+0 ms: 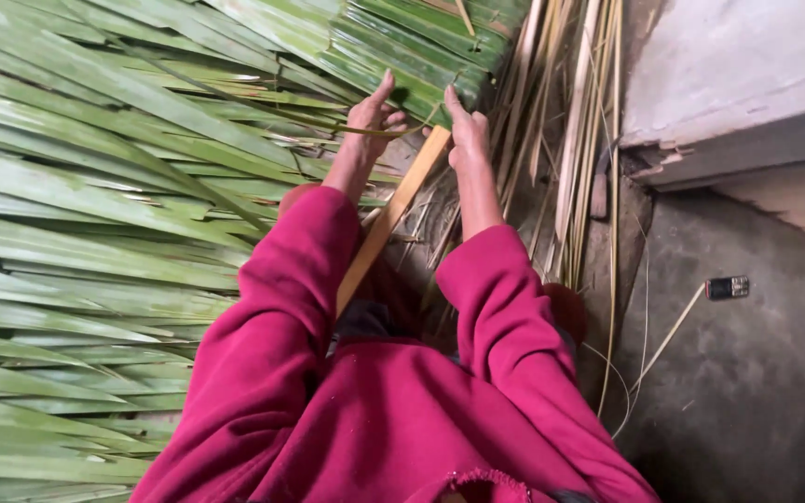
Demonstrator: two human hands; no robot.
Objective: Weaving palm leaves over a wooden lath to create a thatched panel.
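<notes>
My left hand (372,119) and my right hand (464,130) reach forward side by side over a mat of long green palm leaves (95,186). Between them they pinch a thin yellowish leaf strip (401,131) that runs from one hand to the other. A flat pale wooden stick (393,216) lies slanted under my right hand and passes down between my red-sleeved forearms. My left fingers curl around the strip, thumb up. My right fingertips press at the edge of the folded green leaves (412,56).
A bundle of dry tan stalks and midribs (561,140) lies to the right of my hands. A grey concrete step (738,84) rises at the far right. On the grey floor lies a small dark phone (728,287) beside a loose thin stalk (668,337).
</notes>
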